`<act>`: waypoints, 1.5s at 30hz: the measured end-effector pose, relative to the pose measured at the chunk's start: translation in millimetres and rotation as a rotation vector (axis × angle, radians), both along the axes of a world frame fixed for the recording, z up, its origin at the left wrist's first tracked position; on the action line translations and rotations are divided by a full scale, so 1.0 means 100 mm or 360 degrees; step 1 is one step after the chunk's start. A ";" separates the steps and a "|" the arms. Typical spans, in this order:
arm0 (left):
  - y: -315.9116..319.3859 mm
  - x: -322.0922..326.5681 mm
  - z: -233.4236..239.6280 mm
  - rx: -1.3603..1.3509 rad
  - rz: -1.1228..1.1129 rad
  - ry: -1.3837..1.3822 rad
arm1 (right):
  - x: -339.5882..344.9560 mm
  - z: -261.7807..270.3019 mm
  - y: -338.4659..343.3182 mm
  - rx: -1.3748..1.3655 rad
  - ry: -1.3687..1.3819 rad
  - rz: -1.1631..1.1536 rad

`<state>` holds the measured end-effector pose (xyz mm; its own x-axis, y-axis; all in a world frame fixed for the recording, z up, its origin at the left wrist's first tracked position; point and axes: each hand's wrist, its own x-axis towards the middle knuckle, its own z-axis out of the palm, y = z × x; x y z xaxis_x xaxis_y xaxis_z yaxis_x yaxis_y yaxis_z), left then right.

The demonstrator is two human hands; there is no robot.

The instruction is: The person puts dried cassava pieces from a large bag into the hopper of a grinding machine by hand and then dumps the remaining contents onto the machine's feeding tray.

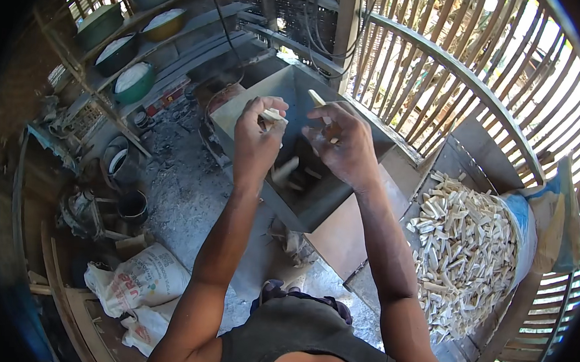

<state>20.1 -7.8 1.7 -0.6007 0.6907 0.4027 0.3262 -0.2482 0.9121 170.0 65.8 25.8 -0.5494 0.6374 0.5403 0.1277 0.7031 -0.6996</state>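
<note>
Both my hands are raised over a square sheet-metal hopper [287, 221] with sloping walls. My left hand [258, 142] is curled around several pale, dry, root-like pieces [273, 115], whose ends show between thumb and fingers. My right hand [344, 142] is loosely bent, fingers partly spread, with small pale bits against the fingers and palm. A longer pale stick [316, 98] juts out beyond its fingertips. Below the hands, blurred pale pieces [285, 171] appear inside the hopper; its dark bottom is hard to make out.
On my right, a big heap of pale pieces [464, 256] spills from a woven sack [525, 235] beside a slatted wall [441, 66]. Basins of white material, including a green one [135, 84], line shelves at upper left. Printed sacks [139, 281] and a dark bucket [133, 206] occupy the dusty floor.
</note>
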 end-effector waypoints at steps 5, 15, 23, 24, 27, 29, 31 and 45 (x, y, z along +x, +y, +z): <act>-0.04 -0.05 0.02 -0.0015 -0.0014 0.0109 | -0.04 -0.05 0.00 0.0005 0.0145 -0.0019; -0.13 0.37 0.24 0.0323 0.0239 0.0281 | 1.33 -0.55 -0.38 -0.0145 0.0693 -0.0621; -0.73 1.95 -0.61 0.0490 -0.1153 -0.0018 | 3.26 -1.70 -2.03 0.0002 -0.0549 -0.2080; -0.59 2.31 -0.90 0.0299 -0.1228 0.0348 | 3.45 -1.78 -2.24 -0.0026 -0.0673 -0.2223; -0.48 2.98 -1.71 -0.0377 -0.1414 0.0990 | 3.75 -2.04 -2.58 -0.0220 -0.0911 -0.2551; -0.50 3.29 -1.95 -0.0391 -0.1460 0.1275 | 3.88 -2.21 -2.58 -0.0382 -0.0951 -0.2624; -0.45 3.56 -2.09 -0.0350 -0.1459 0.1436 | 3.95 -2.28 -2.39 -0.0512 -0.0940 -0.2630; 0.28 4.66 -2.10 0.0031 -0.1304 0.0535 | 4.56 -2.33 -1.35 -0.0355 -0.0013 -0.2120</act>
